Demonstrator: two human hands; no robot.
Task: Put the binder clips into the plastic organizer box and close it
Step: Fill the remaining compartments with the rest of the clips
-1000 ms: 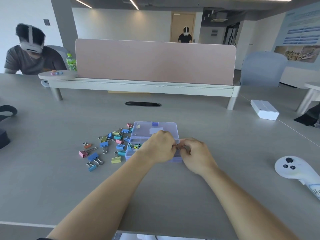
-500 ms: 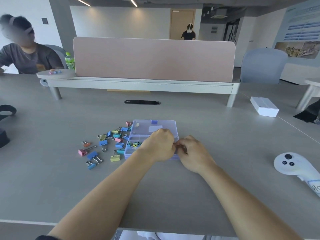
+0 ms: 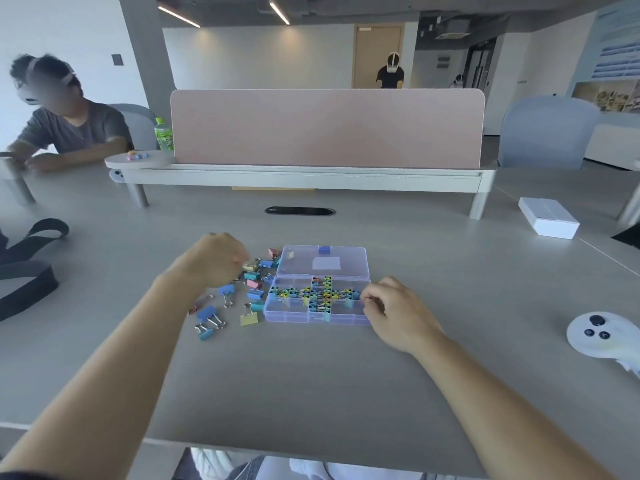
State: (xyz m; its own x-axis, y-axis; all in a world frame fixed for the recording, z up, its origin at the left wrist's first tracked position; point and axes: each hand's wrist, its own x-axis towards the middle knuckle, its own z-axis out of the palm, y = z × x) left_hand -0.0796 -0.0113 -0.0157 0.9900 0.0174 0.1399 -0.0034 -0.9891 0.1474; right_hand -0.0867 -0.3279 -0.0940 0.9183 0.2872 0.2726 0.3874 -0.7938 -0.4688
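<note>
Plastic organizer box (image 3: 317,315) lies flat on the tabletop (image 3: 311,382), lid (image 3: 323,261) swung fully open and lying flat behind the tray. Middle compartments hold packed small binder clips (image 3: 320,294) forming a cross shape; corner compartments look bare. Loose binder clips (image 3: 227,294), larger ones in blue, pink, yellow and teal, are scattered just left of the box, some touching its left wall.

Left hand (image 3: 213,259) is over the far end of that loose pile, left of the box, fingers curled down onto the clips; cannot tell if they pinch one. Right hand (image 3: 393,310) is at the box's right wall, fingers (image 3: 369,299) curled narrow and touching the edge; cannot tell if anything is held.

White controller (image 3: 602,336) is well right of the box. White carton (image 3: 547,221) is behind and right of the box. Pink divider (image 3: 325,128) is well behind the box. Black strap (image 3: 31,268) is far left of the box.
</note>
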